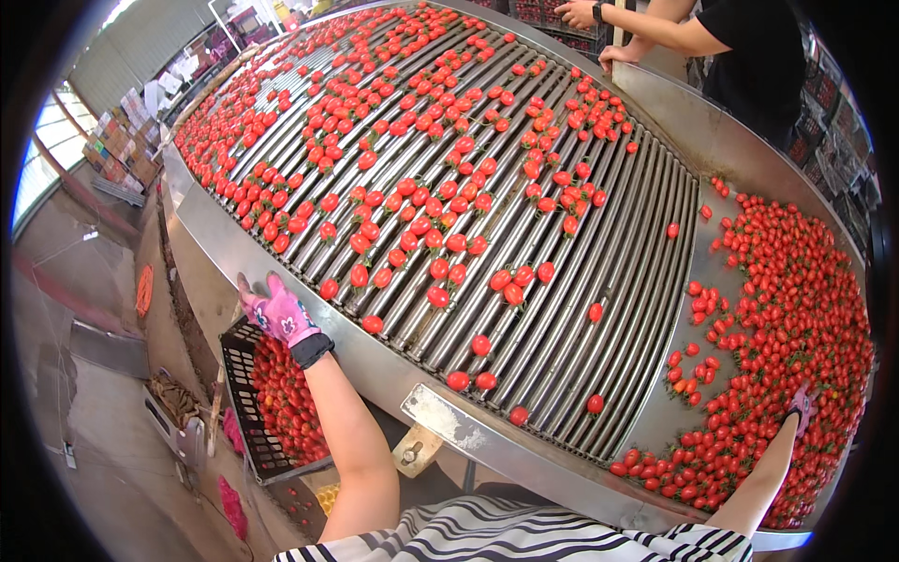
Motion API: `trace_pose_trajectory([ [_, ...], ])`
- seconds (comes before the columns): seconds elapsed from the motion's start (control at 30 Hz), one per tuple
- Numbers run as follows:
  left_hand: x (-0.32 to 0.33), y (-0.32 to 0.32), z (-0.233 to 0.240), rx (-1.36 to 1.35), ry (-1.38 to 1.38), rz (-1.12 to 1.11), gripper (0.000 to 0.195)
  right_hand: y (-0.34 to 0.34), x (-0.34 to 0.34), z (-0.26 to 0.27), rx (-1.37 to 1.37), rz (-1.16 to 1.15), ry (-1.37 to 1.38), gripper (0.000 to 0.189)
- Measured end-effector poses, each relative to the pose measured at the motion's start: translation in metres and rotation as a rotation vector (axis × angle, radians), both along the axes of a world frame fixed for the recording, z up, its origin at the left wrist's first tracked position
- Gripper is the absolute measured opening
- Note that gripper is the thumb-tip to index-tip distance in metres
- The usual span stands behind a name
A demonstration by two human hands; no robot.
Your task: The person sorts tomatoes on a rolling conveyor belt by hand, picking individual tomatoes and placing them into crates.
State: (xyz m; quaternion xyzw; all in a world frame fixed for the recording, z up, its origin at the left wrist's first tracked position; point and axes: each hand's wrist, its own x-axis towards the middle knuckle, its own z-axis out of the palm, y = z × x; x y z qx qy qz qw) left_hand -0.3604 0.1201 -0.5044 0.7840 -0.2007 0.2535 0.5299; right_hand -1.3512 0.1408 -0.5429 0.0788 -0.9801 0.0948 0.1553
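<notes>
My left hand (282, 314), in a pink flowered glove with a dark cuff, is at the near metal side rail (232, 263) of a roller conveyor (618, 281). Its fingers are apart and no tomato shows in it. Small oval red tomatoes (419, 225) lie scattered over the steel rollers, densest toward the far left. At the right end, a heap of tomatoes (793, 295) covers much of a metal tray (709, 263). My right hand (803, 406), also gloved in pink, reaches into this heap; its fingers are too small and partly hidden to make out.
Below my left arm stands a black plastic crate (242, 393) of tomatoes (288, 400). A metal bracket (444, 418) juts from the near rail. Across the conveyor, a person (755, 63) rests one hand on the tray's wall (674, 98). Cardboard boxes (123, 147) stack far left.
</notes>
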Motion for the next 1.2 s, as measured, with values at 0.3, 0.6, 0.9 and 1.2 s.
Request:
trace_pose_trajectory([
  [0.3, -0.017, -0.005, -0.001, 0.092, -0.026, 0.085, 0.056, -0.07, 0.004, -0.077, 0.082, 0.432, -0.253, 0.07],
  [0.6, -0.024, -0.001, -0.004, 0.184, -0.015, 0.117, 0.055, -0.147, 0.234, -0.097, 0.438, 1.067, -0.103, 0.068],
  [0.9, -0.008, 0.0, 0.002, 0.259, 0.027, 0.152, 0.057, -0.062, 0.37, -0.102, 0.403, 1.491, -0.38, 0.075],
  [1.2, -0.014, 0.008, 0.006, 0.19, -0.001, 0.156, 0.057, 0.029, 0.402, -0.073, 0.765, 1.867, -0.507, 0.071],
])
